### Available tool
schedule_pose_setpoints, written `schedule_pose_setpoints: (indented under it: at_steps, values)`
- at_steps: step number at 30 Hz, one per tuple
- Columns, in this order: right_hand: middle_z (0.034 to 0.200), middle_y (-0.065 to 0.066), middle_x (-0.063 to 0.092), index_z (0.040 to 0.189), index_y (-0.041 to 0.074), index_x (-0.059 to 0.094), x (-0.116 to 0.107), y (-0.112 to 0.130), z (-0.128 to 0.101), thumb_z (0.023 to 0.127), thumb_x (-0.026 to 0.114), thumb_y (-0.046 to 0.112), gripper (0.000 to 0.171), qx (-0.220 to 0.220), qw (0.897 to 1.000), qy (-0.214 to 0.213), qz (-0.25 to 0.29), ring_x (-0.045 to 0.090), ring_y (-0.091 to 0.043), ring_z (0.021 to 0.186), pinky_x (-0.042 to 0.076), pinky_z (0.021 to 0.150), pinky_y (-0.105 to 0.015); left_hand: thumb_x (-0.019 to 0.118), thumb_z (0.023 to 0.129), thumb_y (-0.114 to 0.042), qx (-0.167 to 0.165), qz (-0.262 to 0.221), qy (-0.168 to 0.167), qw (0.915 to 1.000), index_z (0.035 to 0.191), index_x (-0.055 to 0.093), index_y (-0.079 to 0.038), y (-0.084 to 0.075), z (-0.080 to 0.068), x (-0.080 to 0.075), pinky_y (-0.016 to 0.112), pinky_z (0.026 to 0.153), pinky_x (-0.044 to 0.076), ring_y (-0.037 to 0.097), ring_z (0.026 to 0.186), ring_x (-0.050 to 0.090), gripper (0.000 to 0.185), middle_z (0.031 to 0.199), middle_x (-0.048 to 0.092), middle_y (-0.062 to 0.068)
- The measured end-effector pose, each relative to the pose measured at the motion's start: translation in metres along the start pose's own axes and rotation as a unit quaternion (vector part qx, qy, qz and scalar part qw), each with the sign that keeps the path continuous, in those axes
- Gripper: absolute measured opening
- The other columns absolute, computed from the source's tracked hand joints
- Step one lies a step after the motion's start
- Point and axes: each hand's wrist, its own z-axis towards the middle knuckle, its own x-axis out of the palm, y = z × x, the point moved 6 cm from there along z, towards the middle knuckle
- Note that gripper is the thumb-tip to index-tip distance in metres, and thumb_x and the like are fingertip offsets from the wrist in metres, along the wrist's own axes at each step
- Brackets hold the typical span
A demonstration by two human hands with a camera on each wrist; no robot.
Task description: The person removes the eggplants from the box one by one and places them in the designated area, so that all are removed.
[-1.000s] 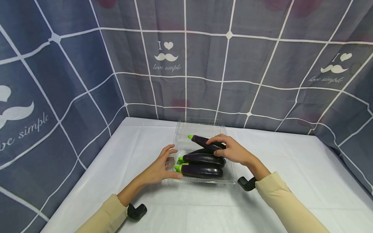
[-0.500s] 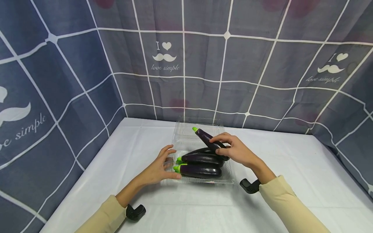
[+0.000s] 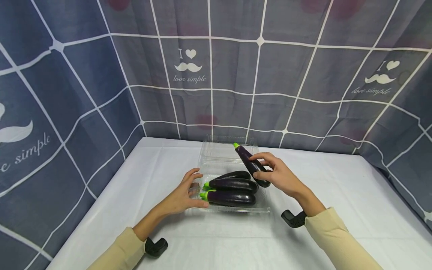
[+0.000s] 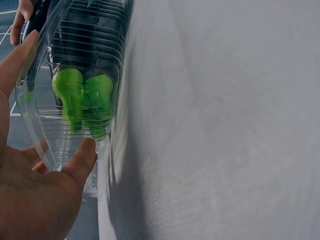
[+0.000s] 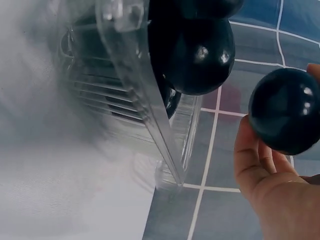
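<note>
My right hand holds a dark purple eggplant between thumb and fingers, its green stem end tilted up and away. In the right wrist view this eggplant shows its round end, apart from the others. A clear plastic clamshell container stands on the table with several eggplants lying side by side inside, green stems to the left. At its left end my left hand grips the container, thumb at the near corner and fingers along the rim. In the left wrist view, green stems show through the wall.
The container's clear lid lies folded open at the back. White cloth covers the table. A grey checked curtain hangs along the back and both sides. Each wrist carries a small black camera.
My right hand has lifted the eggplant off the others and drawn it rightward, turning its stem end further up. My left hand stays at the container's left end.
</note>
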Motion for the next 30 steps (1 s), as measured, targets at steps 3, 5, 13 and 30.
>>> schedule_pose_setpoints:
  at_steps: [3, 5, 13, 30]
  values:
    - [0.138, -0.009, 0.05, 0.135, 0.01, 0.059, -0.002, -0.001, -0.002, 0.089, 0.066, 0.002, 0.047, -0.007, 1.0, 0.001, 0.01, 0.051, -0.032, 0.116, 0.049, 0.085, -0.032, 0.085, 0.079, -0.028, -0.001, -0.001, -0.001, 1.0, 0.152, 0.026, -0.002, 0.001, 0.0, 0.0, 0.058, 0.108, 0.031, 0.041, 0.138, 0.032, 0.097, 0.161, 0.004, 0.007]
    - [0.14, -0.01, 0.05, 0.137, 0.008, 0.058, -0.003, 0.0, -0.004, 0.09, 0.063, 0.0, 0.048, -0.013, 1.0, -0.001, 0.006, 0.048, -0.031, 0.122, 0.045, 0.092, -0.033, 0.085, 0.079, -0.028, -0.001, -0.001, -0.001, 1.0, 0.152, 0.026, -0.002, 0.0, 0.0, 0.0, 0.058, 0.108, 0.031, 0.041, 0.137, 0.032, 0.097, 0.161, 0.004, 0.007]
    - [0.139, -0.009, 0.052, 0.136, 0.01, 0.058, -0.009, -0.005, -0.01, 0.09, 0.067, 0.007, 0.047, 0.017, 1.0, -0.025, -0.007, 0.043, -0.033, 0.128, 0.036, 0.1, -0.05, 0.085, 0.079, -0.027, -0.003, -0.002, -0.002, 1.0, 0.153, 0.024, -0.003, -0.001, 0.0, 0.001, 0.058, 0.109, 0.03, 0.041, 0.138, 0.031, 0.099, 0.161, 0.004, 0.007]
    - [0.128, -0.021, 0.053, 0.133, 0.0, 0.055, -0.017, -0.017, -0.029, 0.09, 0.065, 0.002, 0.045, 0.035, 0.997, -0.037, 0.054, 0.056, -0.022, 0.109, 0.05, 0.084, -0.03, 0.085, 0.079, -0.028, 0.004, -0.002, 0.002, 1.0, 0.154, 0.021, -0.002, -0.003, -0.001, 0.001, 0.058, 0.108, 0.032, 0.04, 0.139, 0.029, 0.101, 0.161, 0.001, 0.009]
